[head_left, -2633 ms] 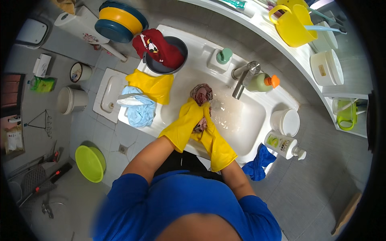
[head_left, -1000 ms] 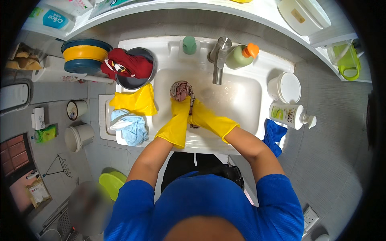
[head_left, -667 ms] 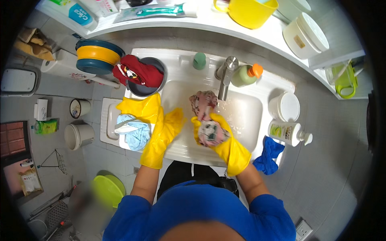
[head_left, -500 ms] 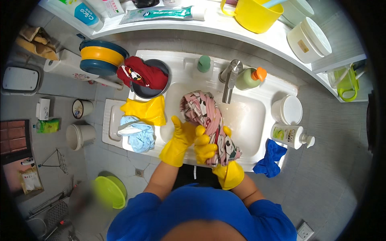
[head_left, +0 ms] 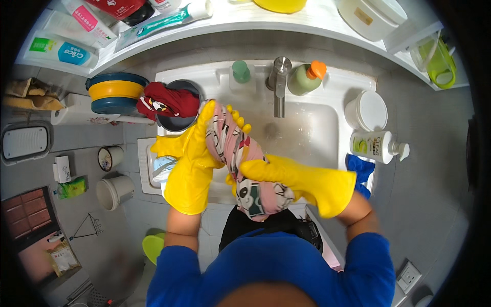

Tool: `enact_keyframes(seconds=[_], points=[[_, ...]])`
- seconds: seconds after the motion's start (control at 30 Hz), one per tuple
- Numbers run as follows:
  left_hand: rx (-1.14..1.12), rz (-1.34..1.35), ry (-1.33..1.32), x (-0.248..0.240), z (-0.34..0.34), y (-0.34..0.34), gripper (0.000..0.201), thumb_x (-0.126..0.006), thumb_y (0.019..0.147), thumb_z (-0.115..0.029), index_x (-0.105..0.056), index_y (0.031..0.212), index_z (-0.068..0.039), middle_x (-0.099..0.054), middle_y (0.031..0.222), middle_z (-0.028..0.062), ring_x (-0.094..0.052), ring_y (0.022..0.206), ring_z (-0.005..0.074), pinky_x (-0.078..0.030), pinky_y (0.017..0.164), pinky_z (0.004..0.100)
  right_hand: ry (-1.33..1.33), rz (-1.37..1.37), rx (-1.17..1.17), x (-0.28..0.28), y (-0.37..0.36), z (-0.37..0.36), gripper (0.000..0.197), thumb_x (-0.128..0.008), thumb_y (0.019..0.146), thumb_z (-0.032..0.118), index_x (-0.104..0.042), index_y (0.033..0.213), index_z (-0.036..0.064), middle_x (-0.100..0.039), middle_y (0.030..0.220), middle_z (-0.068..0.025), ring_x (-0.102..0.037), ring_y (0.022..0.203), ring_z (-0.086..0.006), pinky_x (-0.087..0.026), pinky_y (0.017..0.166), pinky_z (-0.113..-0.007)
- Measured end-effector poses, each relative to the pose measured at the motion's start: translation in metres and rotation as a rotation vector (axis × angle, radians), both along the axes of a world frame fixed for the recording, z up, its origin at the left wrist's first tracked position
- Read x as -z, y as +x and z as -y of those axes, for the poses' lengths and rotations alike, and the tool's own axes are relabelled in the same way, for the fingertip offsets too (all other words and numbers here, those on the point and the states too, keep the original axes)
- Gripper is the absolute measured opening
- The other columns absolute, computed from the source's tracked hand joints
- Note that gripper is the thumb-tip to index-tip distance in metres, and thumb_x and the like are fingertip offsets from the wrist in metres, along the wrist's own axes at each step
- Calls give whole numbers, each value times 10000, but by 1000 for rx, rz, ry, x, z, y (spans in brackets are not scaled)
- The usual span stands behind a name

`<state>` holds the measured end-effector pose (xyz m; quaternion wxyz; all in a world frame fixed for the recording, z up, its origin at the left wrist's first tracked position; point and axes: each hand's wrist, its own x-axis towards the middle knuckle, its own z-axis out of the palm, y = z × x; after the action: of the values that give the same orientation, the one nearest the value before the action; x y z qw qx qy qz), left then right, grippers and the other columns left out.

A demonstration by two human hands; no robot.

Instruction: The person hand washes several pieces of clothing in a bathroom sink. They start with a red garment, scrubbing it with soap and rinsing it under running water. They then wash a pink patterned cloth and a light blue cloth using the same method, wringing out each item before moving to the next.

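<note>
Both hands wear yellow rubber gloves and hold one pink patterned cloth (head_left: 240,163) above the front part of the white sink (head_left: 327,128). The left hand (head_left: 197,153) has its grip clenched on the upper end of the cloth, fingers wrapped round it from the left, fingertips showing at the top. The right hand (head_left: 266,171) has its grip clenched on the middle of the cloth, with the forearm reaching in from the right. The cloth runs tilted from upper left to lower right, twisted between the two grips; its loose lower end hangs just in front of the sink edge, close to the body in a blue top.

Behind the cloth stands the metal tap (head_left: 279,84), with a green bottle with an orange cap (head_left: 306,78) just beside it on the right. A dark bowl holding a red cloth (head_left: 171,102) sits at the left corner of the sink. A white lidded tub (head_left: 369,110) and a pump bottle (head_left: 376,146) lie on the surface to the right, with a blue cloth (head_left: 360,171) just below them
</note>
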<state>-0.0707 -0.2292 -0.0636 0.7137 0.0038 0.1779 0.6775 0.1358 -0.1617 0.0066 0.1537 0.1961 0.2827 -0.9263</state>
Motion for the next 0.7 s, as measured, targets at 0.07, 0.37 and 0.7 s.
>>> enact_keyframes(seconds=[0.07, 0.37, 0.7], points=[[66, -264, -202, 1, -8, -9, 403, -686, 912, -402, -583, 1176, -116, -631, 1091, 102, -623, 1020, 286, -512, 947, 460, 273, 55, -182, 11, -9, -12, 270, -658, 827, 348, -677, 826, 78, -665, 752, -97, -628, 634, -226, -500, 551, -382], [-215, -1245, -546, 124, -13, 40, 313, -744, 834, -153, -562, 1072, -64, -619, 955, 48, -606, 878, 141, -500, 747, 289, 999, 308, -522, 137, -32, -32, 297, -697, 795, 341, -709, 727, 52, -693, 713, -103, -645, 610, -200, -508, 548, -361], [-79, -1225, -18, 12, 31, 18, 426, -815, 767, -93, -571, 1113, -53, -648, 1060, 83, -648, 952, 187, -525, 845, 297, -95, 62, 356, 157, 42, -12, 549, -731, 867, 323, -563, 1325, 71, -624, 1275, -118, -617, 1102, -213, -489, 977, -337]])
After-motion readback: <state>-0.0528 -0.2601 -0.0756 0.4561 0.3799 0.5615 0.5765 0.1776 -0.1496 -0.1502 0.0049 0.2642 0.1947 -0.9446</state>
